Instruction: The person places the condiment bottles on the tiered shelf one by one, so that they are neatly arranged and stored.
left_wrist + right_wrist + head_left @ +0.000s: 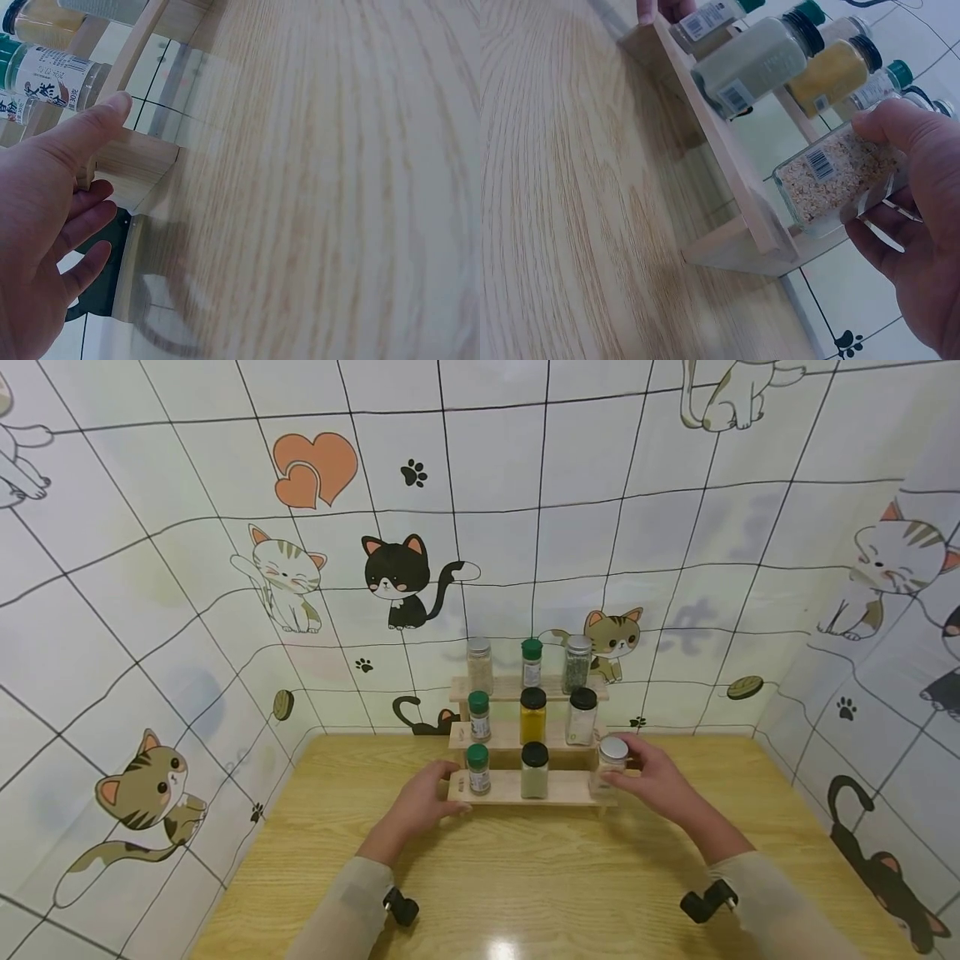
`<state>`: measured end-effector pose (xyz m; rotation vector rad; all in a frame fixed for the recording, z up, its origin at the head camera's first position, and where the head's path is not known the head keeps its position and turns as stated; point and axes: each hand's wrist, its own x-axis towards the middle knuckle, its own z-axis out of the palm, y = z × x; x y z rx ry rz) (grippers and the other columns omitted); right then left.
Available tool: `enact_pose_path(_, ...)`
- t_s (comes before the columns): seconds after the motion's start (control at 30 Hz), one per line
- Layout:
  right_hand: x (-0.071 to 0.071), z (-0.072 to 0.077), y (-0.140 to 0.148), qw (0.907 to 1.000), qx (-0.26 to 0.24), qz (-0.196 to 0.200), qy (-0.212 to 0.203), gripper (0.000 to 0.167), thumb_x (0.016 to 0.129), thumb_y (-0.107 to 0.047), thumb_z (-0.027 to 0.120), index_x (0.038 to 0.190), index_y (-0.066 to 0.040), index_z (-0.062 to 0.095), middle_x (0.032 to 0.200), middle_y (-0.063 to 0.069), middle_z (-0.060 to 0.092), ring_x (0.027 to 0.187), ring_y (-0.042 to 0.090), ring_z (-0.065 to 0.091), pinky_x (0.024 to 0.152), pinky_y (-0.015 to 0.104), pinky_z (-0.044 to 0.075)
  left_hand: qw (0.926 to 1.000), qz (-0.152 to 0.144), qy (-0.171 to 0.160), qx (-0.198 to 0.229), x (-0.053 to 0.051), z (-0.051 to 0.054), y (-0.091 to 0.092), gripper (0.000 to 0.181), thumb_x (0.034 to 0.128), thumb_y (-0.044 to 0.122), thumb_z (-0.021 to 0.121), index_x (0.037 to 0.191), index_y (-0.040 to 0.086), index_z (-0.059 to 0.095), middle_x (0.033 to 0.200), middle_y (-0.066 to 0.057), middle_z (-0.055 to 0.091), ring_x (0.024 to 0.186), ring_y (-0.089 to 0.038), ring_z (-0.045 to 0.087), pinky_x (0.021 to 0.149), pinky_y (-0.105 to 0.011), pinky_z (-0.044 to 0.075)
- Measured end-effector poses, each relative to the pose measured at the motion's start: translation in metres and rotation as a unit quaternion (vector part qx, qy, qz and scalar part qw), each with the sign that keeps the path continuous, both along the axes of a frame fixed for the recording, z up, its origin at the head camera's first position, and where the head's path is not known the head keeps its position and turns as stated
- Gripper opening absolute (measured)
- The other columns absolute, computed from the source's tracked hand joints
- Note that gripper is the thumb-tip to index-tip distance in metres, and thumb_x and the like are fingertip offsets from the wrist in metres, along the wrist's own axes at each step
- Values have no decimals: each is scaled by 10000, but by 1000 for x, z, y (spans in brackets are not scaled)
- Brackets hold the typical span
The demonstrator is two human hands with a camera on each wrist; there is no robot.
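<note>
A light wooden three-tier spice rack point(566, 787) stands on the table, with jars on every tier. My left hand point(420, 800) holds the left end of its lowest shelf; in the left wrist view the thumb lies on the board point(142, 154) and the fingertips are curled beside it. At the right end of that shelf, my right hand point(658, 778) grips a glass jar point(832, 180) with a silver lid point(613, 747) and pale, coarse grains inside. Whether the jar's base touches the shelf I cannot tell. Beside it stand a black-lidded jar point(535, 777) and a green-lidded bottle point(477, 772).
The middle tier holds a green-lidded bottle point(479, 718), a yellow jar point(533, 720) and a black-lidded jar point(582, 718). Two silver-lidded jars flank a green-lidded bottle point(532, 667) on top. Behind the wooden table point(510, 868) rises a cat-printed wall covering point(495, 468).
</note>
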<state>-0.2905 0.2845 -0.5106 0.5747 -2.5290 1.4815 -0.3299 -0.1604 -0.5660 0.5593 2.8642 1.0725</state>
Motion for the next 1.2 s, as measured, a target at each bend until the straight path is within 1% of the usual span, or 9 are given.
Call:
enact_pose_path(0.1, -1, -1, -7, 9999, -56, 95, -42, 559, 992, -99, 856, 1491, -23, 618, 1323, 124, 672, 1122, 180, 670, 916, 298, 587, 10000, 4, -6, 19, 1, -1, 0, 743, 913, 407, 942, 1501, 95, 610, 1488, -110, 637, 1398, -340, 600, 1177, -563, 485)
enact_pose_path(0.23, -3, -2, -14, 9994, -144, 275, -180, 581, 1007, -109, 841, 1527, -21, 597, 1347, 143, 665, 1146, 198, 661, 952, 364, 587, 10000, -1, 22, 27, 1, -2, 1, 739, 912, 407, 942, 1493, 92, 613, 1483, -111, 639, 1398, -344, 599, 1178, -567, 482)
enact_pose_path(0.37, -7, -4, -19, 9991, -79, 362, -185, 592, 1005, -101, 841, 1538, -25, 595, 1337, 127, 674, 1158, 186, 659, 984, 389, 582, 10000, -33, 27, 46, 1, -2, 2, 735, 915, 400, 942, 1494, 91, 611, 1479, -110, 641, 1391, -337, 603, 1175, -559, 486)
enact_pose_path(0.6, -7, -6, -25, 9986, 26, 488, -211, 616, 1000, -107, 849, 1551, -32, 583, 1339, 139, 683, 1194, 293, 664, 979, 391, 589, 9999, -2, 36, 101, 1, -3, 2, 726, 916, 393, 941, 1491, 99, 610, 1476, -106, 641, 1393, -335, 602, 1172, -562, 487)
enact_pose_path(0.7, -5, -9, -26, 9984, 18, 474, -292, 615, 1010, -118, 840, 1561, -50, 576, 1358, 145, 676, 1219, 327, 655, 983, 406, 588, 10000, -4, 36, 79, 2, -3, 1, 732, 913, 395, 944, 1491, 95, 611, 1471, -107, 644, 1388, -340, 606, 1168, -566, 490)
enact_pose_path(0.83, -5, -12, -28, 9986, 11, 444, -293, 609, 1021, -133, 831, 1567, -65, 571, 1393, 143, 670, 1260, 339, 639, 1032, 482, 573, 10000, 18, 13, 89, 3, -2, 1, 740, 913, 399, 943, 1499, 95, 607, 1476, -110, 643, 1393, -345, 604, 1169, -568, 488)
enact_pose_path(0.93, -5, -12, -30, 9988, 10, 409, -256, 602, 1026, -144, 827, 1565, -67, 570, 1408, 130, 672, 1281, 298, 637, 1058, 505, 560, 10000, 28, 14, 93, 3, -1, 0, 746, 914, 402, 941, 1507, 103, 602, 1482, -107, 641, 1400, -341, 600, 1175, -565, 485)
enact_pose_path(1.07, -7, -13, -32, 9992, 60, 332, -202, 600, 1024, -142, 830, 1560, -58, 575, 1409, 119, 679, 1284, 241, 638, 1075, 481, 555, 10000, 8, 27, 65, 2, -2, -2, 754, 909, 408, 944, 1507, 101, 601, 1484, -105, 641, 1399, -338, 602, 1172, -570, 487)
enact_pose_path(1.2, -8, -14, -33, 9995, 39, 270, -162, 609, 1013, -131, 841, 1556, -48, 577, 1401, 140, 682, 1280, 303, 646, 1073, 539, 559, 9999, 4, -28, 98, 1, -3, -2, 761, 910, 413, 943, 1514, 105, 597, 1496, -99, 635, 1409, -334, 593, 1181, -572, 479)
